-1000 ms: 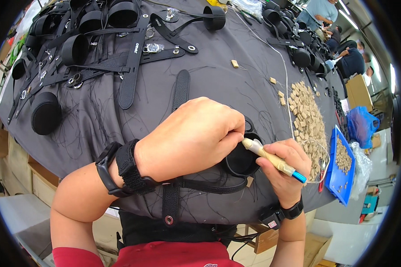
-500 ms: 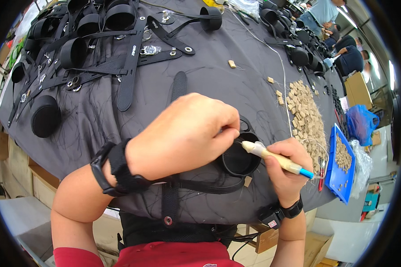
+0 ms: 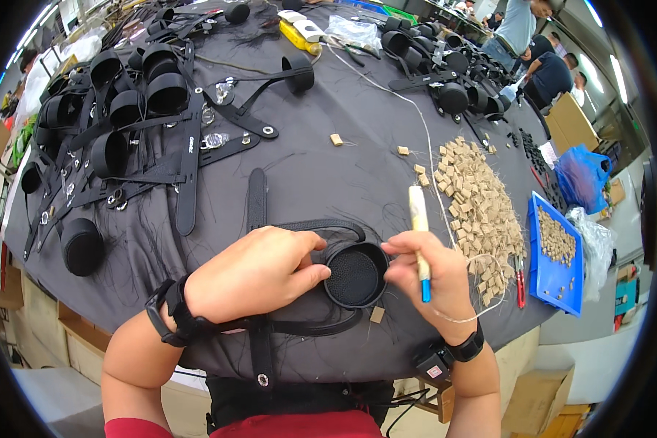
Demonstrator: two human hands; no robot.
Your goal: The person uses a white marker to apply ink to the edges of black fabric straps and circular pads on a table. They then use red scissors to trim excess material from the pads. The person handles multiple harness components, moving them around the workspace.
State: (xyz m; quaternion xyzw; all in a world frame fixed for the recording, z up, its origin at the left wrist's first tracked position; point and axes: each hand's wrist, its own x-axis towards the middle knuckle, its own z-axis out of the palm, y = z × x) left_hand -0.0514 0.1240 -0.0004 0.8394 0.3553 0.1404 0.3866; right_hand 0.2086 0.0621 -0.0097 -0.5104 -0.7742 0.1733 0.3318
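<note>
Cup (image 3: pixel 355 277) with its mouth up on the counter (image 3: pixel 358 197), between the hands. Left hand (image 3: pixel 252 269), at the cup's 9 o'clock: thumb and forefinger parted, contact with the rim unclear. Right hand (image 3: pixel 445 279), at 3 o'clock: grip holds the tool (image 3: pixel 420 208), which points toward 12. Tabs (image 3: pixel 482 208) lie at the right hand's 1 o'clock.
</note>
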